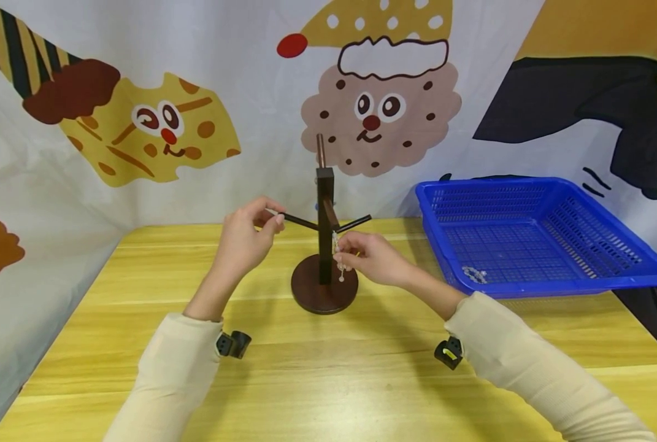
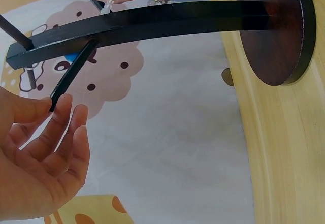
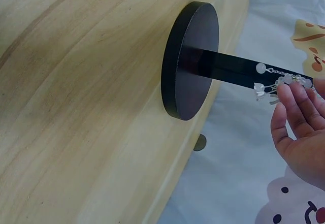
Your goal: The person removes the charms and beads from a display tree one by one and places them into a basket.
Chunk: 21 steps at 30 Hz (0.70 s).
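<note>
Cream fabric sleeves cross the lower frame; centrally, the left hand finger-pinches a dark wooden stand's peg, the right hand a pale beaded bracelet.

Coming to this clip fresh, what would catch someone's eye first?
Probably the blue basket on the right, with a beaded piece inside. Then the dark rack in the middle, where the left hand pinches a peg and the right hand holds a beaded strand. Behind, a cartoon cookie smiles from the cloth.

Pale beaded chain: partly covered by right hand | small blue object: mostly hidden behind dark-brown wooden stand
</note>
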### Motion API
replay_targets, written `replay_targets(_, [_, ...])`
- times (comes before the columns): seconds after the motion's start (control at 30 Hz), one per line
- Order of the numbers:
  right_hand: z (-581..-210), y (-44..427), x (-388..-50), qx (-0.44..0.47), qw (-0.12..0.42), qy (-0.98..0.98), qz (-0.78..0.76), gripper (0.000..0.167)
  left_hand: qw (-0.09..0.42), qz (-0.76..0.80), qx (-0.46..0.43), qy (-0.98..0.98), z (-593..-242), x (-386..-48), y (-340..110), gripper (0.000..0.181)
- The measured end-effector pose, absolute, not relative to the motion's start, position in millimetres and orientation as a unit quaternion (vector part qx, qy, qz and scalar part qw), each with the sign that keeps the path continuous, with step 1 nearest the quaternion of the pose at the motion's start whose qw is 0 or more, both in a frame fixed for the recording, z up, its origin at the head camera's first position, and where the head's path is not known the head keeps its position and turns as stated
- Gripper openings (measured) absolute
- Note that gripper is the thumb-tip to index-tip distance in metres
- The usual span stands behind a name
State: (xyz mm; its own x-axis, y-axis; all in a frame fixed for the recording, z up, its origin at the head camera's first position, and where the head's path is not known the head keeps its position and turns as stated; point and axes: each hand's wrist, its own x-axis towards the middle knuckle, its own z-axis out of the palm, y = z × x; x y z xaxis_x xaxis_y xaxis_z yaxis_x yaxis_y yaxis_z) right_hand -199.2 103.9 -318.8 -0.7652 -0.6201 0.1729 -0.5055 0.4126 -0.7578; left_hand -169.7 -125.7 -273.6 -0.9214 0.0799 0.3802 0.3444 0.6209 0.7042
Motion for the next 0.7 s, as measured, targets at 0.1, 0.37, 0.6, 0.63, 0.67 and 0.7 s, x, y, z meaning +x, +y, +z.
replay_targets(0.1, [-318.1,104.9,-200.0,-0.334,0.063,0.841,-0.42,0.005,0.157,-0.418,-0.119,-0.887,-273.5,-169.6,-125.4,0.012])
replay_targets(0.37, [-314.7,109.3,-201.0,-0.332,0.056,0.848,-0.409,0.004,0.157,-0.414,-0.121,-0.889,-274.2,-170.3,-125.8,0.012])
replay_targets(0.6, [-309.3,112.3,-200.4,-0.33,0.058,0.85,-0.407,0.006,0.156,-0.415,-0.121,-0.888,-274.0,-170.4,-125.9,0.012])
replay_targets(0.63, [-308.6,113.1,-200.5,-0.328,0.059,0.851,-0.406,0.006,0.156,-0.414,-0.12,-0.888,-273.9,-170.3,-125.9,0.012])
replay_targets(0.67, [-308.0,113.6,-200.9,-0.327,0.058,0.852,-0.405,0.006,0.157,-0.414,-0.12,-0.889,-273.8,-170.3,-125.9,0.012])
replay_targets(0.7, [-307.3,114.3,-201.1,-0.325,0.058,0.853,-0.404,0.006,0.157,-0.413,-0.12,-0.889,-273.7,-170.3,-125.8,0.012])
